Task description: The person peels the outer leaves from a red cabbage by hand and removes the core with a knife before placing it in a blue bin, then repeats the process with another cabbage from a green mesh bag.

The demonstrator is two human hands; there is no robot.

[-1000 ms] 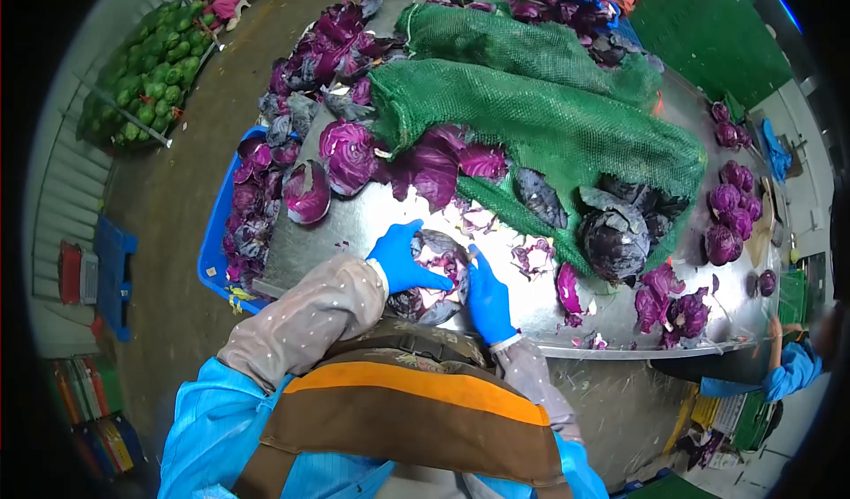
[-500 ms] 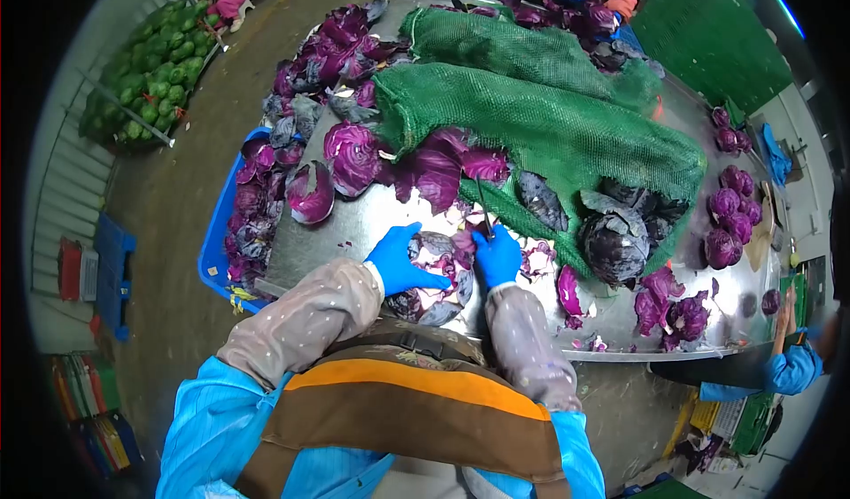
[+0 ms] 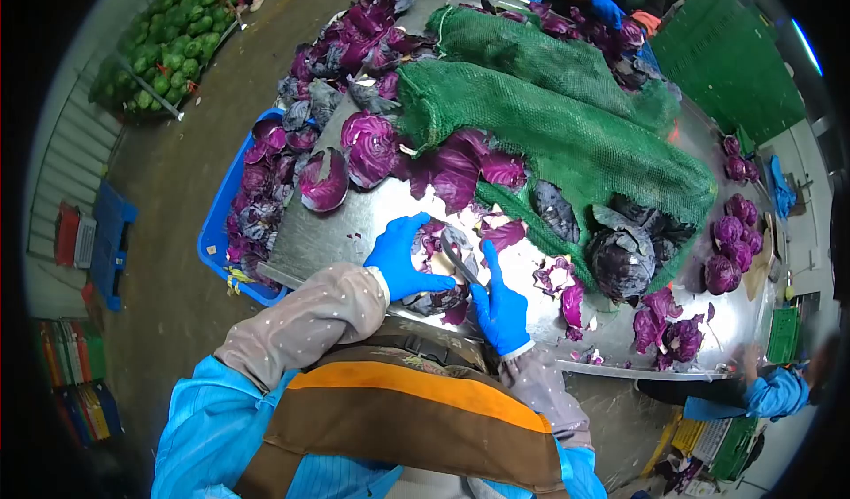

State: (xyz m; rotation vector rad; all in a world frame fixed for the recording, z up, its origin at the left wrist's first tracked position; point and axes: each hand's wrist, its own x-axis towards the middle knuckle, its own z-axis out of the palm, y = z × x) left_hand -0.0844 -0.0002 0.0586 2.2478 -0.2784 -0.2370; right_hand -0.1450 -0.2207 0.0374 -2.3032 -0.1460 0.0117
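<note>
1. Head view: a red cabbage (image 3: 440,273) lies at the near edge of the shiny metal table (image 3: 328,233), between two hands in blue gloves. It is purple with grey-white outer leaves, and the leaves look loose and torn.
2. The left hand (image 3: 403,260) lies on the cabbage's left side, fingers curled around it.
3. The right hand (image 3: 498,309) has its fingers closed on a knife (image 3: 458,263). The blade lies on top of the cabbage.
4. Two green net sacks (image 3: 567,136) lie across the table. One blue crate (image 3: 221,224) of purple leaves stands at the left.
5. The hands hide much of the cabbage. The knife handle is hidden in the glove. The loose leaves are too many to count.
</note>
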